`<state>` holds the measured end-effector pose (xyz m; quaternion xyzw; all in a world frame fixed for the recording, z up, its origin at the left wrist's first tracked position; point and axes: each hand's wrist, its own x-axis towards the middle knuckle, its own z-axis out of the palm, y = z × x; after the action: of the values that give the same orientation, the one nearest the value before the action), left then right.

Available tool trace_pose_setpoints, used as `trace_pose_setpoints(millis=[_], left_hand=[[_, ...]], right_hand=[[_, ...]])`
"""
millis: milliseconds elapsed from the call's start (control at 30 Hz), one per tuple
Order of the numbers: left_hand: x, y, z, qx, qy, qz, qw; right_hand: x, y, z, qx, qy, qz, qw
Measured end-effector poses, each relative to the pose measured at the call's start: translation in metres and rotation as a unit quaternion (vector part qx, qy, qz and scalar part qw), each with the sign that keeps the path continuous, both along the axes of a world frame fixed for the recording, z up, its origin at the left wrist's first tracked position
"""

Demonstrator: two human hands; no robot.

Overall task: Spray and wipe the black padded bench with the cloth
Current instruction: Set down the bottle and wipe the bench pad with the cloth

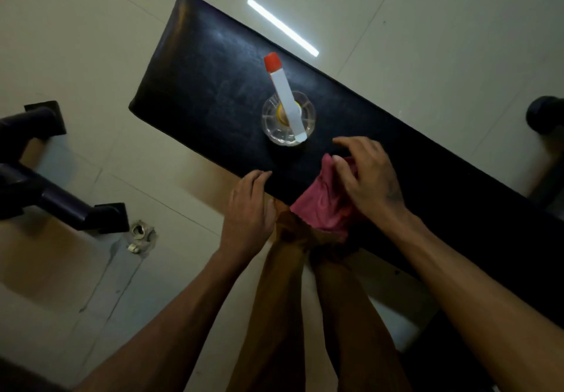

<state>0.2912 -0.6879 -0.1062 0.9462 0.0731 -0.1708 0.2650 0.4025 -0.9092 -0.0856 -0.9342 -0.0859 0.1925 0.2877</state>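
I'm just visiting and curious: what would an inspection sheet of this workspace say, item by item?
Surface: black padded bench, glossy, with faint streaks.
Job's things: clear spray bottle with red nozzle stands upright on the bench; pink cloth lies over the near edge.
Clutter: nothing seen on the bench.
Hands: left hand rests on the near edge, holding nothing; right hand grips the cloth.
Cables: nothing seen.
Surroundings: pale tiled floor reflecting a strip light; dark metal frame to the left; small floor drain.
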Motion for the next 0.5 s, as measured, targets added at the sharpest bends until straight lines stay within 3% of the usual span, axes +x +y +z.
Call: trace_pose_setpoints(millis=[133,267,500], left_hand=[[-0.012,-0.018,-0.006,-0.027,0.021,-0.034,0.999],[0.004,-0.028,-0.007,-0.036,0.018,-0.062,0.997],[0.053,-0.054,-0.001,-0.058,-0.011,-0.136,0.989]], right_hand=[[-0.009,-0.024,-0.006,-0.077,0.068,0.088,0.991],[-0.012,-0.029,-0.006,-0.134,0.057,0.186,0.972],[-0.023,-0.041,0.0,-0.169,0.034,0.11,0.979]])
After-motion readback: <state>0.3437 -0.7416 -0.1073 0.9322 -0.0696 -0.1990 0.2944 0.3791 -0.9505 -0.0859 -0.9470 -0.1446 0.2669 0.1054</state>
